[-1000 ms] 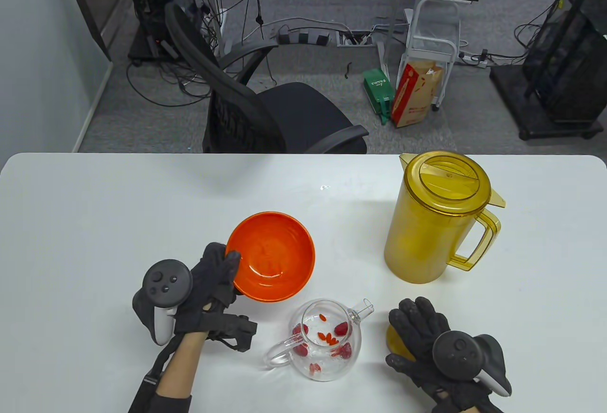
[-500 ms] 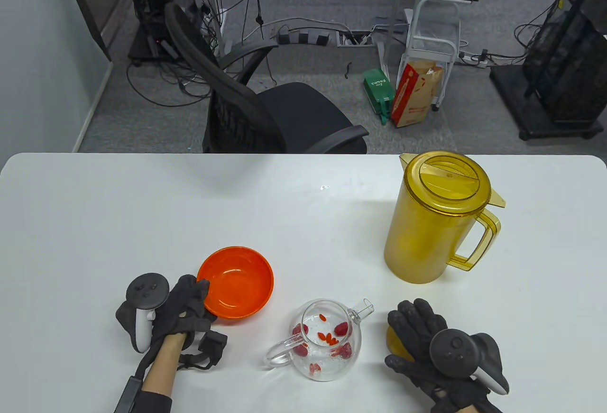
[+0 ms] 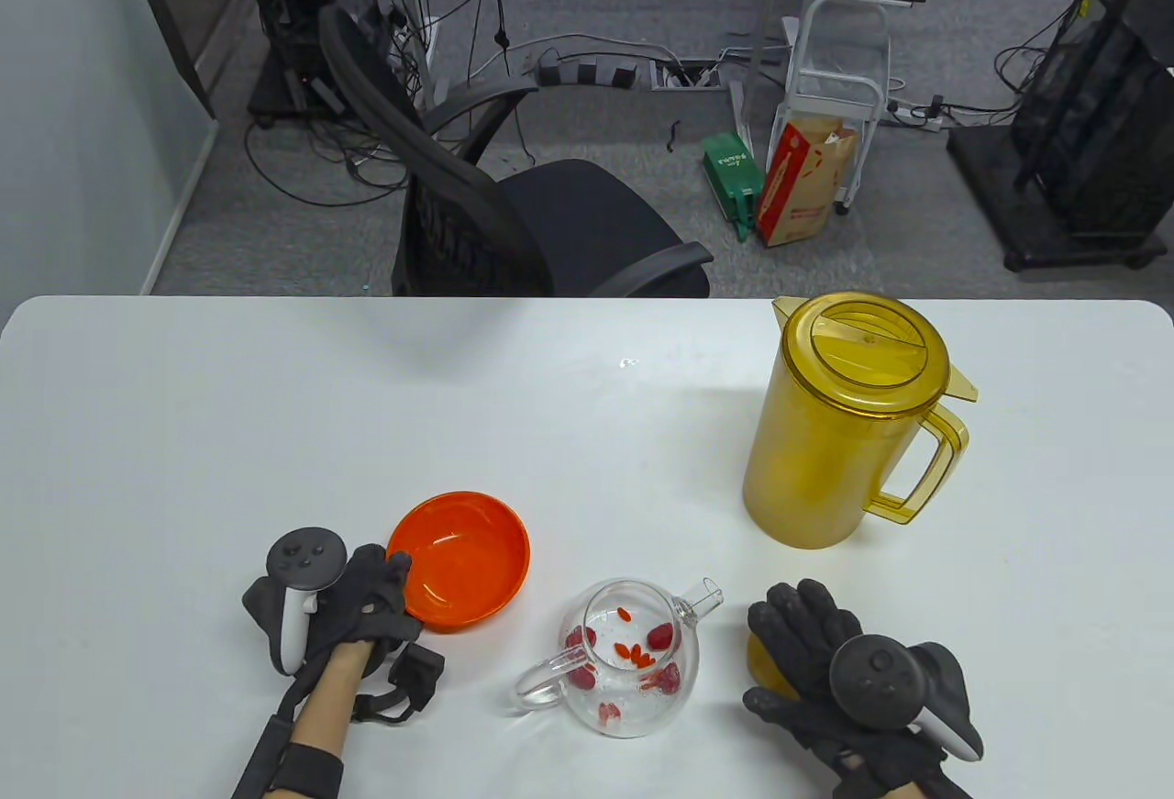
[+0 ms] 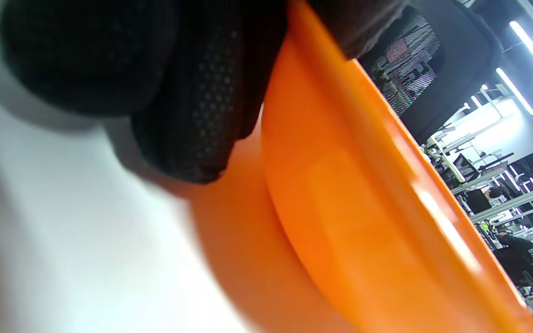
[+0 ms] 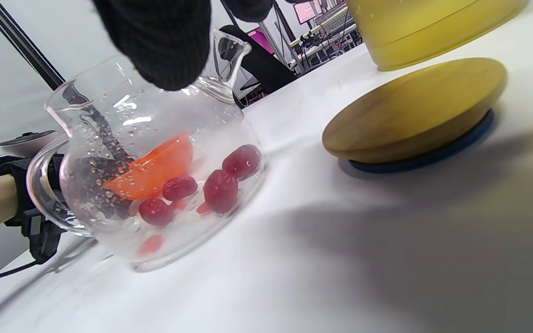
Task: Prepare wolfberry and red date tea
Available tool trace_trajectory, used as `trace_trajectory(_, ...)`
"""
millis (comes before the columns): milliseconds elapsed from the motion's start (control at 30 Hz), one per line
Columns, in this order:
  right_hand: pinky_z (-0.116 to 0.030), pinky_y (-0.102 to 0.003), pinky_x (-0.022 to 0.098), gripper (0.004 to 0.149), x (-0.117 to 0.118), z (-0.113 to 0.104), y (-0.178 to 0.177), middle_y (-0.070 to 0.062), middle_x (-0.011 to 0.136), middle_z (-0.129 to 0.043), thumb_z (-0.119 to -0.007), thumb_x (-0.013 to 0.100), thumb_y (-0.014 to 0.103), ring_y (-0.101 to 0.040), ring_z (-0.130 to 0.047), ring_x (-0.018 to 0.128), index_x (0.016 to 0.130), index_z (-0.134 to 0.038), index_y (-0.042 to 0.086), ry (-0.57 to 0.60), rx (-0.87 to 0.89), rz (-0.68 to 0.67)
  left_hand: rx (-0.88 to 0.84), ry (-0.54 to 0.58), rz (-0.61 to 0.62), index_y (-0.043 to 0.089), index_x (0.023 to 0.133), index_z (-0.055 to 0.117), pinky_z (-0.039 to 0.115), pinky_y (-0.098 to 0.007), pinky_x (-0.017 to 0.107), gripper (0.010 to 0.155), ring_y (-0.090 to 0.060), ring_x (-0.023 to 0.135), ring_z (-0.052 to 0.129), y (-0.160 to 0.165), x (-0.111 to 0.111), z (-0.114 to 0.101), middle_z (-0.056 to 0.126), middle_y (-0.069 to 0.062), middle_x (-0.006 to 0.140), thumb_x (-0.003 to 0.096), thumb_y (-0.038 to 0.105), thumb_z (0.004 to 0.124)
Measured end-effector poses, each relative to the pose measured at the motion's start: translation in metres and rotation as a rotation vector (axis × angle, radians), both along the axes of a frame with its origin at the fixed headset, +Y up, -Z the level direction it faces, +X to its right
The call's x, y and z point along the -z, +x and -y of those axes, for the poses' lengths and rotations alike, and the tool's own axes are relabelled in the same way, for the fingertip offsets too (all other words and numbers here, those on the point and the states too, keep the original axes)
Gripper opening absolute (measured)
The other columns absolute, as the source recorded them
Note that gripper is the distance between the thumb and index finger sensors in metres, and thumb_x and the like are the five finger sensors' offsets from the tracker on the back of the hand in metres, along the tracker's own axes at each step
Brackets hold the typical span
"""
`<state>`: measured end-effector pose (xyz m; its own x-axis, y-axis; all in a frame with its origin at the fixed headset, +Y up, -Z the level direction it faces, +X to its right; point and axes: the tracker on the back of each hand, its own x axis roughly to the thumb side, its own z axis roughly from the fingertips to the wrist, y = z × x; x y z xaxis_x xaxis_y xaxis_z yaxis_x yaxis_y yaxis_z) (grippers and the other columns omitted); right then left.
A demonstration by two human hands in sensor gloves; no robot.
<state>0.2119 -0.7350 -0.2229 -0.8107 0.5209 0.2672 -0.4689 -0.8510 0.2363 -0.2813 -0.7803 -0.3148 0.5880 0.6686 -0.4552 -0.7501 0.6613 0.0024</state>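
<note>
We are finding dates, wolfberries already in glass teapot (image 3: pixel 633 657) at front centre. Left hand (image 3: pixel 362 602) gripping emptied orange bowl (image 3: pixel 463 560) rim; right hand (image 3: pixel 812 652) resting spread over wooden lid (image 5: pixel 414 108). Water from yellow pitcher (image 3: pixel 839 418), lidding remaining.

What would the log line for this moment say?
left hand: holds orange bowl rim | right hand: over wooden lid | glass teapot: dates, wolfberries inside, uncovered

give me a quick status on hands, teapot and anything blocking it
Left hand grips the orange bowl rim, bowl down on table. Right hand hovers over wooden lid. Glass teapot open, dates and wolfberries inside. Nothing blocks it.
</note>
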Motion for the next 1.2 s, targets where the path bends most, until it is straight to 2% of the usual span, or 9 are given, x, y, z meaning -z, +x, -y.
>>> trace_trajectory(167,-0.019,-0.057,0.077,0.081,0.0,0.0,0.0,-0.011,0.123,-0.026,-0.081,0.054,0.045,-0.033,-0.011,0.108,0.116,-0.038,0.017,0.005,0.001,0.0,0.295,0.104,0.081,0.0,0.098,0.064,0.091,-0.041,0.025,0.06,-0.034,0.039,0.108,0.006,-0.009,-0.03,0.096,-0.023,0.067,0.0597,0.045,0.069)
trace_trajectory(267,-0.019,-0.057,0.077,0.081,0.0,0.0,0.0,-0.011,0.123,-0.026,-0.081,0.054,0.045,-0.033,-0.011,0.108,0.116,-0.038,0.017,0.009,0.003,0.0,0.466,0.241,0.182,0.006,0.102,0.064,0.09,-0.043,0.029,0.059,-0.036,0.045,0.107,0.019,-0.021,-0.053,0.093,-0.026,0.077,0.06,0.047,0.068)
trace_trajectory(367,-0.019,-0.057,0.077,0.081,0.0,-0.001,0.001,-0.011,0.123,-0.026,-0.081,0.053,0.045,-0.033,-0.011,0.108,0.116,-0.037,0.017,0.026,-0.003,0.007,0.535,0.385,0.338,0.015,0.103,0.068,0.089,-0.047,0.039,0.055,-0.04,0.059,0.104,0.037,-0.039,-0.074,0.09,-0.026,0.087,0.0597,0.049,0.067)
trace_trajectory(433,-0.019,-0.057,0.077,0.081,0.0,0.0,0.001,-0.011,0.123,-0.026,-0.081,0.054,0.045,-0.033,-0.011,0.108,0.116,-0.037,0.017,0.029,0.001,0.009,0.466,0.425,0.47,0.017,0.106,0.064,0.08,-0.056,0.054,0.058,-0.047,0.082,0.092,0.048,-0.05,-0.08,0.083,-0.024,0.099,0.06,0.052,0.065)
trace_trajectory(500,-0.019,-0.057,0.077,0.081,0.0,0.0,0.001,-0.011,0.123,-0.026,-0.081,0.053,0.045,-0.033,-0.011,0.108,0.116,-0.037,0.017,0.03,0.001,0.012,0.324,0.448,0.645,0.02,0.11,0.057,0.061,-0.065,0.068,0.062,-0.046,0.104,0.068,0.059,-0.061,-0.077,0.068,-0.02,0.113,0.0597,0.054,0.064)
trace_trajectory(633,-0.019,-0.057,0.077,0.081,-0.001,0.0,0.002,-0.011,0.123,-0.025,-0.081,0.053,0.045,-0.033,-0.011,0.108,0.116,-0.037,0.018,0.045,0.001,0.031,0.174,0.47,0.793,0.019,0.115,0.04,0.039,-0.067,0.074,0.076,-0.044,0.115,0.035,0.072,-0.076,-0.058,0.046,-0.018,0.123,0.0571,0.062,0.063)
trace_trajectory(700,-0.019,-0.057,0.077,0.082,0.0,0.001,0.004,-0.01,0.123,-0.024,-0.081,0.053,0.045,-0.033,-0.011,0.108,0.116,-0.035,0.019,0.048,0.001,0.051,0.165,0.496,0.812,0.019,0.115,0.039,0.038,-0.067,0.075,0.08,-0.043,0.116,0.034,0.074,-0.082,-0.045,0.044,-0.017,0.124,0.055,0.066,0.063)
trace_trajectory(900,-0.02,-0.057,0.077,0.082,0.004,0.003,0.013,-0.009,0.123,-0.023,-0.081,0.053,0.044,-0.032,-0.01,0.108,0.116,-0.034,0.02,0.081,0.066,0.16,0.165,0.374,0.898,0.014,0.115,0.032,0.03,-0.067,0.074,0.088,-0.049,0.113,0.024,0.08,-0.081,-0.025,0.034,-0.024,0.123,0.0533,0.069,0.061)
trace_trajectory(1200,-0.019,-0.057,0.078,0.083,0.004,-0.027,0.053,-0.008,0.123,-0.021,-0.081,0.053,0.044,-0.032,-0.009,0.108,0.116,-0.032,0.02,0.305,0.17,0.43,0.125,0.385,0.863,0.012,0.115,0.032,0.029,-0.066,0.074,0.087,-0.05,0.113,0.025,0.075,-0.079,-0.027,0.035,-0.025,0.123,0.0541,0.068,0.06)
